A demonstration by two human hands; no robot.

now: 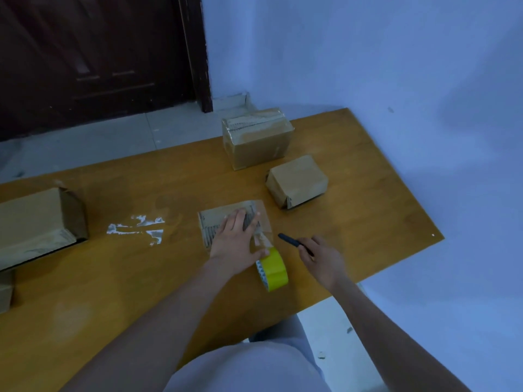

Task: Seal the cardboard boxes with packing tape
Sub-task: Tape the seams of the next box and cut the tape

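Head view: the left hand (239, 240) presses flat on a small box (210, 222) (tabletop (141, 278) centre), tape roll (273, 270) just beside its thumb; the right hand (321, 257) grips a dark cutter (288, 240).

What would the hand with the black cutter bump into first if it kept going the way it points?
Probably the small flat box under the left hand. The right hand aims its black cutter up-left toward it, though depth is unclear.

yellow tape roll (274, 269), brown boxes (297, 181)
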